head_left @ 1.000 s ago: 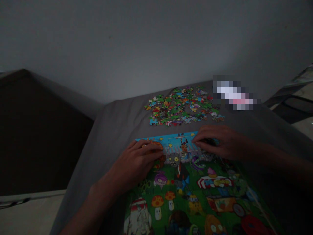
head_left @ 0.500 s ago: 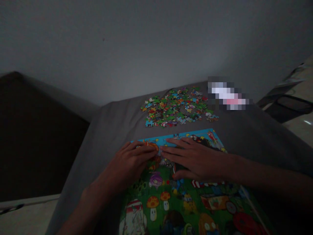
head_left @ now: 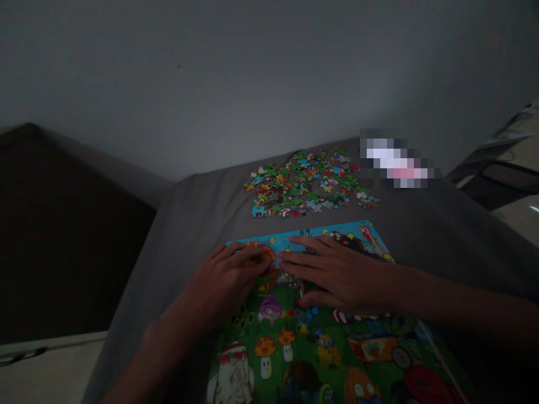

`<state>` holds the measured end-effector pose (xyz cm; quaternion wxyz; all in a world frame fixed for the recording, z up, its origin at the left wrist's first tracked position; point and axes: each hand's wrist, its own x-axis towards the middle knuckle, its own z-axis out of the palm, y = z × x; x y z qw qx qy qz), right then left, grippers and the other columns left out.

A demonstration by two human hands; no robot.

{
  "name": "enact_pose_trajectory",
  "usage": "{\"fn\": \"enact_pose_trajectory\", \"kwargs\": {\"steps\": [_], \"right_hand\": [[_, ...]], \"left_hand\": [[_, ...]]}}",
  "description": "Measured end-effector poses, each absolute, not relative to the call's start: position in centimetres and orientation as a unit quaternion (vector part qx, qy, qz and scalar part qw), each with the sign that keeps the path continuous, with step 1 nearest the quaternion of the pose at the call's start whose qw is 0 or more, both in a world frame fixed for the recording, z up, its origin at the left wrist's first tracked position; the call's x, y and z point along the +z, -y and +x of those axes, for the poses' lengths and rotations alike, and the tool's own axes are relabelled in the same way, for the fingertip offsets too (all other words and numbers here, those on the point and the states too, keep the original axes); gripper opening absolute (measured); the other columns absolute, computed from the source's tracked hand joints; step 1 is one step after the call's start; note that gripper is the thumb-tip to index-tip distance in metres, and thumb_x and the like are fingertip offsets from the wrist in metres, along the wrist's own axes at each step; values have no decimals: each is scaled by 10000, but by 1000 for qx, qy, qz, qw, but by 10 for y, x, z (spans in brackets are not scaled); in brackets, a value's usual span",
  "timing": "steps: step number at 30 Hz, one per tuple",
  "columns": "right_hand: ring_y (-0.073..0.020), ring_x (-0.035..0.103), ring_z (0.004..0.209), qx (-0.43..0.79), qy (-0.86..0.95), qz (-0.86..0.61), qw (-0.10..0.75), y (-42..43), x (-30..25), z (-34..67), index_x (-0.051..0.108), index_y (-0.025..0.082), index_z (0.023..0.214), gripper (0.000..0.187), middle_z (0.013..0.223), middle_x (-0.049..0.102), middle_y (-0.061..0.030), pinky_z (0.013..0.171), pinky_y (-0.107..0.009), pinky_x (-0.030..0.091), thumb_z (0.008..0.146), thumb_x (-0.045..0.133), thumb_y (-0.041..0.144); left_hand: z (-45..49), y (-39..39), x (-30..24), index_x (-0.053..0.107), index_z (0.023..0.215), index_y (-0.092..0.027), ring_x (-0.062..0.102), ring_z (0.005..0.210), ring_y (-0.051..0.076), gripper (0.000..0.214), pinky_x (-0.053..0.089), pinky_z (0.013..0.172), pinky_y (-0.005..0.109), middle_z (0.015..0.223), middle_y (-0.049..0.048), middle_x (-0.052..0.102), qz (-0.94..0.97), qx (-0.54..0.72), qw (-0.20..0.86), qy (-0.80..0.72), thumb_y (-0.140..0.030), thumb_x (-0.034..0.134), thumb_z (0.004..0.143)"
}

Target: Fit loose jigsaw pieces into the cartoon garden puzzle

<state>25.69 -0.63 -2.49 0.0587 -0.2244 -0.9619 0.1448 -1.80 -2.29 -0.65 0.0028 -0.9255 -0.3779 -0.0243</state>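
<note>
A colourful cartoon puzzle board [head_left: 269, 328] lies on the grey cloth, with a blue strip along its far edge and printed mushrooms on green. My left hand [head_left: 233, 275] rests on its far left part, fingers bent and thumb close to the index finger near a round orange picture. Whatever is between those fingertips is hidden. Flat on the board beside it is my right hand [head_left: 341, 275], fingers spread, holding nothing. The fingertips of both hands nearly meet. Beyond the board, loose jigsaw pieces [head_left: 297, 203] lie in a scattered pile.
Grey cloth [head_left: 189, 224] covers the surface under the board and pieces. A pale wall [head_left: 252, 84] stands right behind it. A blurred-out white and pink item [head_left: 393, 163] lies at the far right. Dark furniture [head_left: 67, 235] is on the left.
The fingers of my left hand have bent more, drawing the tips in over the orange picture. My right hand stays almost in place. The view has shifted slightly.
</note>
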Motion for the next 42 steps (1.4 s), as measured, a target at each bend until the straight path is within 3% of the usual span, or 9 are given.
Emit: {"fn": "enact_pose_trajectory", "kwargs": {"steps": [6, 12, 16, 22, 25, 29, 33, 39, 42], "right_hand": [[-360, 323, 1501, 142, 961, -223, 83, 6, -26, 256, 484, 130, 1505, 683, 1555, 499, -118, 1177, -572, 354, 1035, 349, 606], [-337, 314, 1510, 117, 953, -237, 149, 6, -22, 266, 547, 191, 1463, 531, 1534, 522, -113, 1162, -568, 377, 1044, 445, 501], [-300, 390, 1456, 102, 949, -235, 181, 3, -18, 274, 617, 208, 1374, 407, 1478, 575, -102, 1154, -529, 397, 1038, 501, 406], [-269, 411, 1422, 96, 943, -239, 210, -3, -21, 281, 638, 204, 1323, 346, 1427, 608, -90, 1145, -507, 407, 1035, 508, 346], [-274, 427, 1407, 99, 937, -244, 228, -5, -21, 285, 651, 205, 1302, 332, 1386, 627, -102, 1127, -519, 422, 1035, 505, 338], [-280, 479, 1358, 94, 931, -235, 263, -10, -16, 290, 665, 181, 1263, 321, 1321, 658, -123, 1092, -538, 446, 1040, 489, 330], [-267, 541, 1277, 82, 925, -232, 290, -15, -14, 295, 677, 181, 1235, 302, 1256, 692, -115, 1048, -515, 474, 1039, 488, 312], [-260, 557, 1222, 80, 927, -228, 287, -17, -14, 297, 702, 190, 1171, 282, 1210, 703, -102, 1004, -483, 477, 1041, 477, 299], [-249, 557, 1209, 87, 927, -228, 286, -18, -13, 297, 710, 192, 1156, 274, 1193, 705, -100, 1002, -471, 472, 1037, 483, 289]], "left_hand": [[-17, 28, -3, 675, 1253, -236, 678, 1066, 294, 319, 591, 880, 488, 1283, 87, 685, -924, -11, 20, 381, -154, 635, 947], [-30, 23, 1, 690, 1218, -219, 687, 996, 254, 277, 593, 853, 437, 1171, 80, 714, -909, -74, 22, 409, -223, 495, 1021], [-39, 15, -4, 634, 1348, -257, 630, 1166, 273, 387, 531, 1006, 495, 1301, 85, 667, -879, -69, -7, 471, -394, 400, 1072], [-52, 6, -23, 403, 1561, -325, 322, 1496, 372, 689, 358, 1153, 630, 1635, 101, 370, -819, 4, -67, 570, -711, 367, 991], [-61, 1, -24, 402, 1563, -308, 263, 1519, 383, 679, 320, 1163, 650, 1653, 116, 335, -820, 4, -76, 567, -684, 392, 998], [-68, -20, -14, 512, 1485, -244, 372, 1459, 366, 536, 334, 1144, 653, 1561, 143, 466, -824, -45, -61, 562, -525, 438, 1035], [-57, -49, -2, 568, 1413, -169, 535, 1324, 299, 479, 407, 1133, 530, 1431, 148, 589, -830, -60, -51, 553, -433, 456, 1029], [-32, -77, 1, 578, 1409, -237, 531, 1354, 257, 476, 390, 1164, 424, 1473, 99, 576, -847, -47, -59, 526, -416, 578, 968], [-34, -96, 1, 577, 1406, -227, 536, 1352, 254, 449, 386, 1163, 408, 1459, 105, 588, -830, -59, -51, 553, -406, 504, 1001]]}}
